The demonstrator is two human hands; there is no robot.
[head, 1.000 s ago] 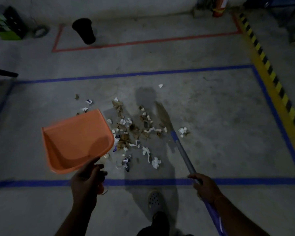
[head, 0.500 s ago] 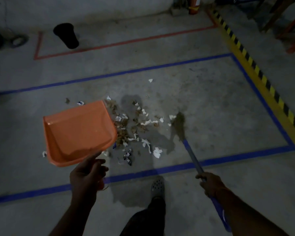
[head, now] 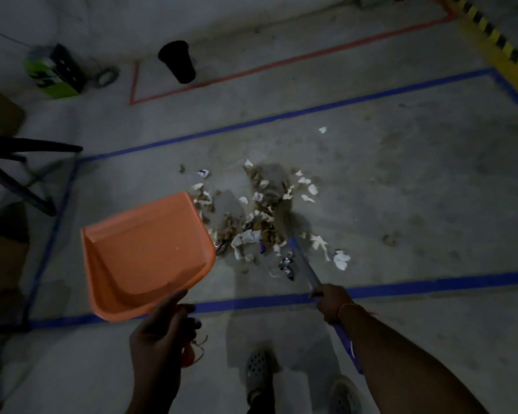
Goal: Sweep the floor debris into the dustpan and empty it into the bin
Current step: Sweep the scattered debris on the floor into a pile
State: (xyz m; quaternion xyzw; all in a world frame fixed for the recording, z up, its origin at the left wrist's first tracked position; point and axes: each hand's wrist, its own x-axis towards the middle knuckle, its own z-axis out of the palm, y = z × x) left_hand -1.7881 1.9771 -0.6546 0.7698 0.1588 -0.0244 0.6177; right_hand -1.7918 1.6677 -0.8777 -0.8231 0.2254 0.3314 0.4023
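Debris (head: 260,219) on the floor, now bunched closer than half a second ago, with the broom head (head: 283,212) right in the pile instead of off to its right side. Means the sweeping is under way, but nothing in the dustpan (head: 147,252) yet (inside looks bare).

Dustpan up off the floor, just left of the pile, open mouth pointing up and to the right toward the scraps, long way running from the near left corner out to the far right lip. Needs to come down flat before anything can slide in.

Broom stick (head: 307,267) slanting from the near right up to the pile, bristle end away from the body.

Left hand (head: 162,324) curled round the dustpan handle, holding tight. Right hand (head: 331,300) wrapped round the broom stick, partway down.

A few white bits (head: 341,259) off to the right of the stick, and one small bit (head: 322,130) far out alone, not gathered yet.

Black bin (head: 177,61) standing far ahead inside the red tape box (head: 251,71), well apart from the pile. Blue tape line (head: 281,298) just in front of the shoes (head: 259,372).
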